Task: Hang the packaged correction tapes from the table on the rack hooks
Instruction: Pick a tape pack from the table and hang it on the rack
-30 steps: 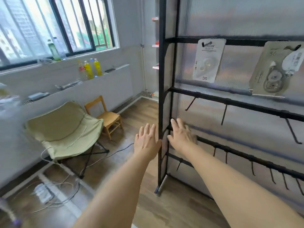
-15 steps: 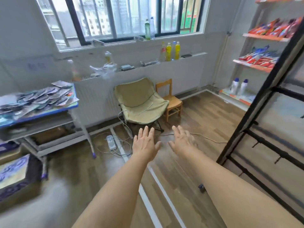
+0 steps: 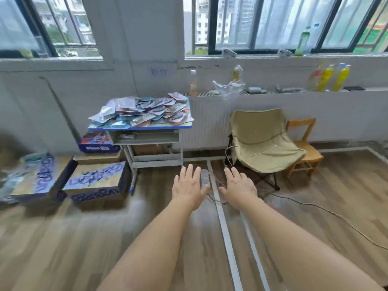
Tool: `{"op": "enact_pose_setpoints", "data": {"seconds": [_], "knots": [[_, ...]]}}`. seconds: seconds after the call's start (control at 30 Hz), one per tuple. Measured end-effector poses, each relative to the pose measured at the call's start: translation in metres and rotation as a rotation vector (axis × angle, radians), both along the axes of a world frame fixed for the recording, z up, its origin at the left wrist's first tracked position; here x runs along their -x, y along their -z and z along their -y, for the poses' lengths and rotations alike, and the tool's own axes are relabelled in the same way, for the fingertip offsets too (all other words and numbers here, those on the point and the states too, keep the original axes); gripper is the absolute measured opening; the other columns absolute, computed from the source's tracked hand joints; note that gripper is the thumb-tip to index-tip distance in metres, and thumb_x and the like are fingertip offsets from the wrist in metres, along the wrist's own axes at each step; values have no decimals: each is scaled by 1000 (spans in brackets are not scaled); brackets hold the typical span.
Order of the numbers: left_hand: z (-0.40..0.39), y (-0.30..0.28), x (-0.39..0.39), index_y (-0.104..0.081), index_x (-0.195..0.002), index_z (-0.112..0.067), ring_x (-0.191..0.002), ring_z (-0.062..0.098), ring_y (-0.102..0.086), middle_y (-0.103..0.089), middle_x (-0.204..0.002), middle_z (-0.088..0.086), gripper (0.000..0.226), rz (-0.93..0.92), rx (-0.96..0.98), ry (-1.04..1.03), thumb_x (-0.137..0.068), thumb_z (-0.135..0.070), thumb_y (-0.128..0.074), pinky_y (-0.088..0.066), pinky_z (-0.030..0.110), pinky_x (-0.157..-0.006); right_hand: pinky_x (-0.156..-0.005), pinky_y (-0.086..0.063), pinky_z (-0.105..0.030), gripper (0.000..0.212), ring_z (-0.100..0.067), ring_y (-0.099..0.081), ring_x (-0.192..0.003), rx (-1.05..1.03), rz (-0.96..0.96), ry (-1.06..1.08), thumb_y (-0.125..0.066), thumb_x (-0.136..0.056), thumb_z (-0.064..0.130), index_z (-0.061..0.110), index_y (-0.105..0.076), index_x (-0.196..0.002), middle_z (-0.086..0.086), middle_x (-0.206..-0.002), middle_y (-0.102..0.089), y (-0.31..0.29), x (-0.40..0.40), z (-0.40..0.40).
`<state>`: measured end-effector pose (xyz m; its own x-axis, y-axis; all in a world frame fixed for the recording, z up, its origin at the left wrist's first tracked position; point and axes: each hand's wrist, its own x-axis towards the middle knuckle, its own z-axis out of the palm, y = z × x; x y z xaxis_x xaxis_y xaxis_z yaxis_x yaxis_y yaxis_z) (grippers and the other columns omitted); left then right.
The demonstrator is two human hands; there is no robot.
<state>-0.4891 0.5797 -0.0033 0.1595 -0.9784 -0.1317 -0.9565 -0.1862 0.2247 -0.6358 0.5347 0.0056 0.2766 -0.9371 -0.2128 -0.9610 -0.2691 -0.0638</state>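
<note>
A heap of packaged correction tapes [image 3: 144, 111] covers the top of a small blue-edged table [image 3: 142, 128] against the far wall, left of centre. My left hand [image 3: 189, 186] and my right hand [image 3: 238, 189] are stretched out in front of me over the wooden floor, palms down, fingers straight, holding nothing. Both hands are well short of the table, lower and to its right. The rack and its hooks are out of view.
Cardboard boxes [image 3: 96, 182] with blue print lie on the floor left of the table. A beige folding chair [image 3: 262, 143] and a small wooden chair [image 3: 304, 148] stand to the right. A power strip [image 3: 204, 177] and cables [image 3: 315, 208] lie on the floor. Bottles [image 3: 333, 77] line the ledge.
My view has swung left, away from the black rack with two hung packages, to the table with the tapes. Both hands stay open and empty in front of me.
</note>
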Motion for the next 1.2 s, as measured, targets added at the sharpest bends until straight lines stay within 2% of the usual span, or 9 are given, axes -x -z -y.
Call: {"op": "enact_pose_setpoints", "data": {"seconds": [0.23,0.6,0.83,0.97,1.1,1.2], "knots": [[28,8,-98,-6,-156,-22,-150,25,3,1,-164,5,67,7,-34,-206,-102,-49,-33,-6,42,-120,-114,-25,-41,71,-29,-24,-143,30,11,-198,-39,-100,47,16,-7,-155,-8,-161,-11,5,-102,64],[141,-9,-219,-6,-156,-24,-150,24,6,3,-164,4,63,-9,-18,-417,-103,-46,-32,-3,42,-121,-115,-25,-43,68,-31,-26,-143,51,79,-378,-39,-101,45,17,-9,-155,-7,-160,-17,-7,-234,210],[194,5,-283,-5,-156,-24,-150,24,6,4,-164,4,64,-28,-69,-468,-103,-47,-32,-3,41,-120,-114,-27,-43,70,-32,-28,-141,-1,40,-432,-39,-100,47,16,-9,-155,-7,-159,-18,5,-304,270],[229,14,-328,-6,-156,-25,-150,24,5,3,-164,4,64,-56,-70,-472,-103,-47,-34,-5,41,-121,-112,-29,-44,67,-32,-30,-139,-10,43,-441,-40,-100,46,15,-13,-153,-8,-156,-25,11,-354,305],[264,15,-391,-5,-156,-25,-150,25,4,3,-164,4,65,-52,-55,-464,-102,-48,-34,-5,42,-122,-112,-27,-43,69,-30,-27,-142,10,58,-435,-40,-100,44,17,-8,-155,-6,-160,-15,10,-412,337],[287,8,-442,-5,-156,-25,-150,26,3,3,-164,5,65,-31,-51,-431,-103,-48,-33,-6,42,-122,-113,-27,-43,67,-28,-28,-142,25,71,-403,-39,-100,42,17,-10,-155,-4,-159,-18,7,-456,363]]}}
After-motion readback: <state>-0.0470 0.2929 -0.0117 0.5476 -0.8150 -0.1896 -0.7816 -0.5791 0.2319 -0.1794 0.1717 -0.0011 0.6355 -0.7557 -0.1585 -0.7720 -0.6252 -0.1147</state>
